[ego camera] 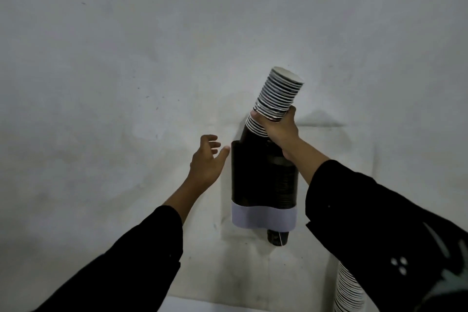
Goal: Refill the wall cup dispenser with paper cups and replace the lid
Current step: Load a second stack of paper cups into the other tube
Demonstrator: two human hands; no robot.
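Two hands work at a pale wall (pixel 126 58): the left hand (pixel 206 162) is spread and empty, fingers loose, just beside the top left edge of the dark wall dispenser (pixel 263 175). The right hand (pixel 279 129) is wrapped around a tilted stack of paper cups (pixel 277 95), its lower end inside the dispenser's uncovered top. Low at the right edge, a second cup stack (pixel 348 289) shows behind the right sleeve (pixel 379 223).
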